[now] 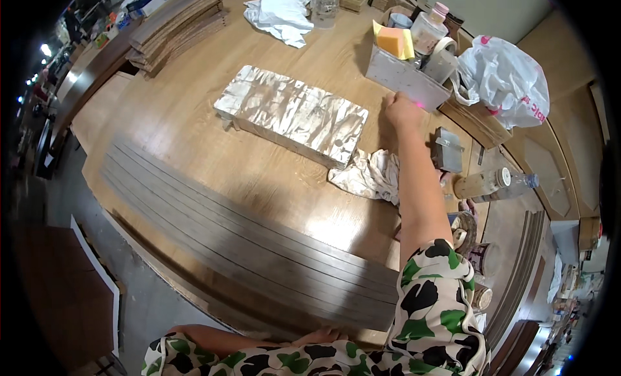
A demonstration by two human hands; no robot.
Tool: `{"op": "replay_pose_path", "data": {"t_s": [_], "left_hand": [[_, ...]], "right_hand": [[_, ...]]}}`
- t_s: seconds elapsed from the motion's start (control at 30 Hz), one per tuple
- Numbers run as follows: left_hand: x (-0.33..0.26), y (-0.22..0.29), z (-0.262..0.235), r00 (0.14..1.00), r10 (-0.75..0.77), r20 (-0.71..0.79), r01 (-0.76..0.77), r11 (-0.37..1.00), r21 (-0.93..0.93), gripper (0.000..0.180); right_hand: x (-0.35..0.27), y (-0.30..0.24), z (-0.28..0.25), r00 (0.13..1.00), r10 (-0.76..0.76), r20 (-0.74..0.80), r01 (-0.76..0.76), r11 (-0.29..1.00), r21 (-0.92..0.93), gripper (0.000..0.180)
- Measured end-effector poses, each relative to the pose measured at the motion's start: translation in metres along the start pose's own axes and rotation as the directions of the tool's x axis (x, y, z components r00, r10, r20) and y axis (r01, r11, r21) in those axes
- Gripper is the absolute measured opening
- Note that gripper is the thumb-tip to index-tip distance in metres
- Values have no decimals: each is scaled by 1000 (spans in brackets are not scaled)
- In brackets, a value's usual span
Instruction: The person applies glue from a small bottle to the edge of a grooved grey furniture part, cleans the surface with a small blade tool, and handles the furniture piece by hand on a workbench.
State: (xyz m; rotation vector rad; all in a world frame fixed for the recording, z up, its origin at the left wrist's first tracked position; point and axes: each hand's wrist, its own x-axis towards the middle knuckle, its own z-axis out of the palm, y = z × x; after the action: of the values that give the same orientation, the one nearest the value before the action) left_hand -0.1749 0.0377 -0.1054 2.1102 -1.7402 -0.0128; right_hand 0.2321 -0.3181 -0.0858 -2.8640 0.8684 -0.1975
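Observation:
My right hand (404, 112) reaches far across the table, its fingers curled in at the front of a pale grey box (409, 78). Whatever those fingers may hold is hidden. The box carries a yellow-and-orange sponge (392, 42), a bottle with a pink cap (429, 28) and a roll of tape (444, 51). Left of my forearm lie a crumpled stained cloth (370, 175) and a long block (291, 114) smeared white and brown. Low in the view, my left hand (318, 338) is by the near table edge, mostly covered by my patterned sleeve, its fingers unclear.
Long grey strips (246, 240) lie along the near side of the table. Stacked brown boards (174, 33), a white cloth (279, 15) and a glass jar (325, 7) stand at the back. Right of my arm are a metal block (447, 149), bottles (482, 183) and a plastic bag (504, 78).

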Motion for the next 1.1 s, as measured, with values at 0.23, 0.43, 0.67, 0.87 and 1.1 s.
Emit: {"op": "replay_pose_path", "data": {"t_s": [0.23, 0.43, 0.67, 0.87, 1.1], "left_hand": [[6, -13, -22, 991, 136, 5, -136, 991, 14, 22], [20, -8, -59, 944, 150, 292, -117, 985, -130, 27], [55, 10, -64, 905, 261, 335, -169, 945, -280, 49], [88, 27, -62, 912, 334, 238, -171, 837, -519, 56], [103, 42, -48, 911, 340, 231, -176, 831, -528, 57]], "right_hand": [[-82, 60, -32, 915, -285, -286, 397, 758, 517, 16], [-313, 127, -159, 975, -117, -191, 213, 219, 952, 21], [-564, 173, -176, 940, 319, 121, -126, -5, 992, 41], [-660, 157, -134, 838, 473, 273, -217, -170, 961, 35], [-670, 150, -108, 835, 492, 245, -180, -176, 968, 34]]}}
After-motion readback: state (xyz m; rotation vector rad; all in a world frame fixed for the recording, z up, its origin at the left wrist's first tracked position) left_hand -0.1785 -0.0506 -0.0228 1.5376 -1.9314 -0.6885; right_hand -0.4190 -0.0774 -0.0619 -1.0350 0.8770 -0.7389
